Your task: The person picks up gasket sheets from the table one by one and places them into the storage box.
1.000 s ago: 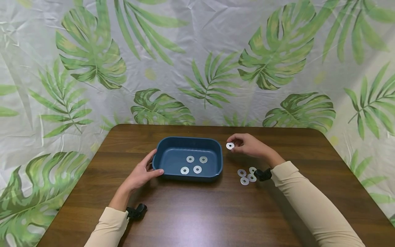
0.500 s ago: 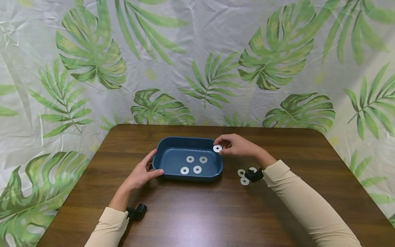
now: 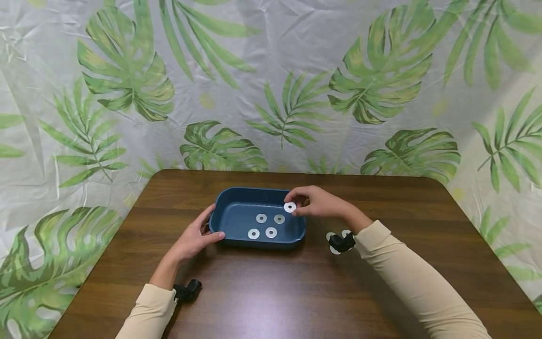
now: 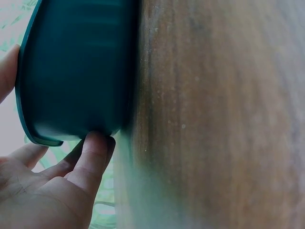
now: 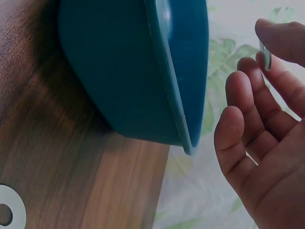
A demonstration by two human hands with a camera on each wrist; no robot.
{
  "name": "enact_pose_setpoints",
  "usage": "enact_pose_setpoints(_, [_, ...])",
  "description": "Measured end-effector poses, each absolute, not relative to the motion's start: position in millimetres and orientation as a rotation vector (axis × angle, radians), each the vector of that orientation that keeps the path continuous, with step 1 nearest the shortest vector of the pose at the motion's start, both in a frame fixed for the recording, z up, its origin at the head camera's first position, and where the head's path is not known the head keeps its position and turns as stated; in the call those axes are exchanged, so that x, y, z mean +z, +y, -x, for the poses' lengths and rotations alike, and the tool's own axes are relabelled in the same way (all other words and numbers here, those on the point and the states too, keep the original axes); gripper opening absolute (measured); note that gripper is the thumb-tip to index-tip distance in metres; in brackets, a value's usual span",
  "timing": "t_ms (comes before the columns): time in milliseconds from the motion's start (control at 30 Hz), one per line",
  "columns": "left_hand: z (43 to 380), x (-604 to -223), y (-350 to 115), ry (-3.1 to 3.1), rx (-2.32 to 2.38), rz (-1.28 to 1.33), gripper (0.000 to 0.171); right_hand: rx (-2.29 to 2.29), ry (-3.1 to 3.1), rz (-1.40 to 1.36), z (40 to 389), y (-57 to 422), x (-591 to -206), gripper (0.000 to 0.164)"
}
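Observation:
A blue rectangular tray [image 3: 230, 217] stands on the table, with several flat metal washers [image 3: 271, 229] lying apart on its floor. My left hand [image 3: 192, 241] holds the tray's left end, thumb at the near rim and fingers against the end wall; the left wrist view shows the fingertips [image 4: 95, 143] touching that wall. Between thumb and forefinger, my right hand [image 3: 319, 202] pinches one washer [image 3: 286, 207] above the tray's far right corner. From the right wrist, this washer [image 5: 268, 61] appears edge-on, higher than the rim, its other fingers loosely bent.
Right of the tray, more loose washers [image 3: 346, 232] lie on the brown wooden table [image 3: 262, 292], partly hidden by the black wrist camera [image 3: 341, 242]. One washer [image 5: 18, 212] shows at the right wrist view's lower left. Behind the table hangs a leaf-patterned cloth [image 3: 296, 70].
My right hand has carried the pinched washer leftward, from beside the tray to over its right end. The left hand, the tray and the washers inside have stayed in place.

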State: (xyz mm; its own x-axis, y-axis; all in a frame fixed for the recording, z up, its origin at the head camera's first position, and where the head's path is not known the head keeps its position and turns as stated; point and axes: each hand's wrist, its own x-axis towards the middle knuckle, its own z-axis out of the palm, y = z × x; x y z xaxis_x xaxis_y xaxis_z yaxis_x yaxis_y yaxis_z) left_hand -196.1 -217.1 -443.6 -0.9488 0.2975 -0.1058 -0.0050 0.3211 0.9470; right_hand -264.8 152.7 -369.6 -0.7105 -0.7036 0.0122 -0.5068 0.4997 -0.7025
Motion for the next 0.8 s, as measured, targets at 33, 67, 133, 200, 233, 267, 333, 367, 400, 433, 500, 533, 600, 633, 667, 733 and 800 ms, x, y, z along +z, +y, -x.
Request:
enact_pose_setpoints(33, [196.0,-443.4,-217.0,2.327,1.670,-0.265,0.088,-1.020,2.471,1.021,264.7,152.5,-369.7,0.035])
enact_pose_setpoints(67, [195.9,-443.3,-216.9,2.327,1.670,-0.265,0.088,-1.019,2.474,1.017,264.6,152.3,-369.7,0.035])
enact_pose_setpoints(133, [195.7,-442.9,-216.7,2.329,1.669,-0.265,0.088,-1.015,2.478,1.016,264.6,152.2,-369.8,0.035])
enact_pose_setpoints(200, [195.4,-442.6,-216.5,2.331,1.667,-0.264,0.088,-1.015,2.477,1.017,264.4,152.2,-369.9,0.035])
enact_pose_setpoints(233, [195.3,-442.5,-216.4,2.332,1.665,-0.265,0.088,-1.015,2.477,1.023,264.4,152.3,-370.0,0.035])
enact_pose_setpoints(267, [195.2,-442.4,-216.3,2.334,1.663,-0.266,0.088,-1.014,2.478,1.021,264.3,152.4,-370.0,0.035])
enact_pose_setpoints(333, [195.0,-442.4,-216.3,2.336,1.661,-0.267,0.088,-1.013,2.478,1.023,264.3,152.2,-370.3,0.035])
enact_pose_setpoints(367, [195.0,-442.5,-216.4,2.336,1.661,-0.268,0.088,-1.014,2.476,1.020,264.4,152.0,-370.5,0.035])
enact_pose_setpoints(400, [195.0,-442.6,-216.5,2.335,1.661,-0.268,0.088,-1.015,2.475,1.018,264.4,151.9,-370.6,0.035])
enact_pose_setpoints(433, [195.0,-442.8,-216.5,2.335,1.663,-0.267,0.088,-1.016,2.472,1.020,264.6,151.7,-370.8,0.034])
enact_pose_setpoints(500, [195.0,-443.1,-216.6,2.336,1.663,-0.268,0.088,-1.020,2.465,1.017,264.9,151.4,-371.1,0.034])
enact_pose_setpoints(533, [195.1,-443.2,-216.6,2.338,1.663,-0.268,0.088,-1.030,2.458,1.014,265.0,151.2,-371.3,0.034])
enact_pose_setpoints(600, [195.0,-443.3,-216.6,2.343,1.662,-0.271,0.088,-1.048,2.449,1.013,265.2,151.4,-371.9,0.037])
enact_pose_setpoints(633, [194.9,-443.1,-216.4,2.345,1.660,-0.276,0.088,-1.059,2.447,1.006,265.3,151.6,-372.4,0.039])
enact_pose_setpoints(667, [194.8,-443.1,-216.4,2.348,1.658,-0.280,0.088,-1.070,2.444,0.998,265.4,152.0,-373.0,0.041])
enact_pose_setpoints(733, [194.7,-443.1,-216.3,2.352,1.655,-0.284,0.088,-1.092,2.441,0.984,266.0,153.4,-374.9,0.045])
enact_pose_setpoints(800, [194.6,-443.0,-216.1,2.355,1.654,-0.288,0.088,-1.100,2.439,0.967,265.6,155.7,-375.7,0.048])
